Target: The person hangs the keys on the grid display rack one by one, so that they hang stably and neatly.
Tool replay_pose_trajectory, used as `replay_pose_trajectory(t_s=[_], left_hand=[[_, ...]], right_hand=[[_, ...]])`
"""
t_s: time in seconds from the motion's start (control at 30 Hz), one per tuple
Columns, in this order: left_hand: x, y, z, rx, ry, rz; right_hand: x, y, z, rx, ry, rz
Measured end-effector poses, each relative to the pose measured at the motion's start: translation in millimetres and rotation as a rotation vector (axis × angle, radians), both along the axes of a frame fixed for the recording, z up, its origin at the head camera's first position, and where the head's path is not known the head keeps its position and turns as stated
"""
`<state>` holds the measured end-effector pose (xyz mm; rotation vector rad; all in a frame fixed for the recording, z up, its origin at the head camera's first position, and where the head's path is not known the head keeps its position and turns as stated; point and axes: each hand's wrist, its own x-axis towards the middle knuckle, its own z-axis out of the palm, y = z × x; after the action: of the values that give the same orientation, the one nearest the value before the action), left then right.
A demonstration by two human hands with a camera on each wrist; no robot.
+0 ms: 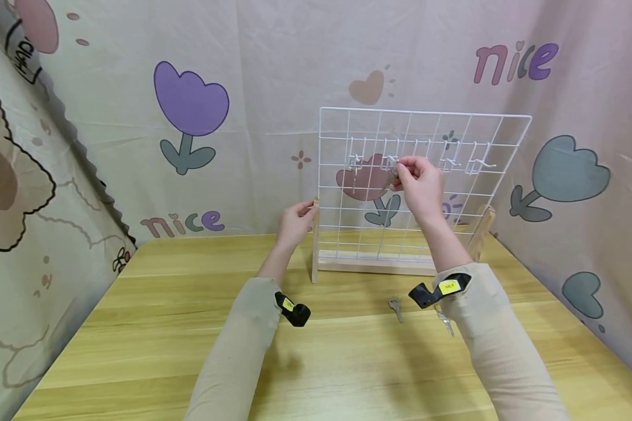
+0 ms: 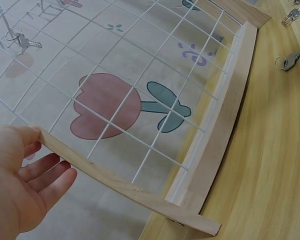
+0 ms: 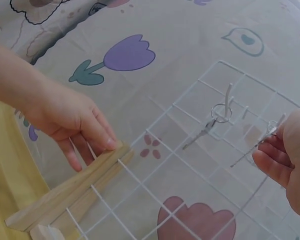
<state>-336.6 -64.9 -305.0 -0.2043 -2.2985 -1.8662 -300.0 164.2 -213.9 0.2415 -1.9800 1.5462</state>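
A white wire grid (image 1: 347, 208) stands upright in a wooden base, hooks along its upper part. My right hand (image 1: 422, 184) pinches a key (image 3: 246, 153) between thumb and fingers at the second hook from the left. Its ring is close to that hook; whether it is over the hook I cannot tell. Another key (image 3: 204, 132) hangs by its ring from the leftmost hook (image 3: 228, 95). At the grid's left side, my left hand (image 1: 295, 225) holds the top of the wooden post (image 2: 115, 184), thumb against its end, the other fingers loosely bent.
On the table (image 1: 189, 304), in front of the base (image 1: 374, 266), lies a single key (image 1: 395, 308). More keys (image 1: 445, 321) lie to its right, partly covered by my right forearm. Two hooks on the right (image 1: 476, 165) hold no keys. A patterned curtain (image 1: 274, 70) hangs behind.
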Motion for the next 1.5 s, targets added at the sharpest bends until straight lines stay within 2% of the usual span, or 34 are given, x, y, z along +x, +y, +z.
replay_pose_trajectory(t_s=[0.23, 0.43, 0.6, 0.83, 1.0, 1.27, 1.5], left_hand=[[1.2, 0.6, 0.2, -0.013, 0.011, 0.0], [2.8, 0.7, 0.5, -0.005, -0.007, -0.002], [2.8, 0.1, 1.6, 0.001, -0.011, 0.002], [1.6, 0.7, 0.2, -0.017, -0.018, 0.004], [0.9, 1.2, -0.9, -0.016, -0.014, 0.007], [0.8, 1.0, -0.4, -0.007, -0.001, 0.0], [1.3, 0.7, -0.1, -0.001, 0.0, -0.005]], right_hand=[[2.1, 7.7, -14.2, -0.032, -0.045, 0.048], [7.9, 19.4, -39.3, 0.015, -0.103, 0.081], [14.5, 29.8, -69.8, 0.053, -0.185, 0.129], [25.8, 48.0, -122.4, 0.106, -0.363, 0.179], [35.5, 56.8, -149.0, 0.155, -0.429, 0.202], [41.1, 68.3, -177.4, 0.274, -0.543, 0.241], [41.5, 72.1, -191.2, 0.381, -0.637, 0.243]])
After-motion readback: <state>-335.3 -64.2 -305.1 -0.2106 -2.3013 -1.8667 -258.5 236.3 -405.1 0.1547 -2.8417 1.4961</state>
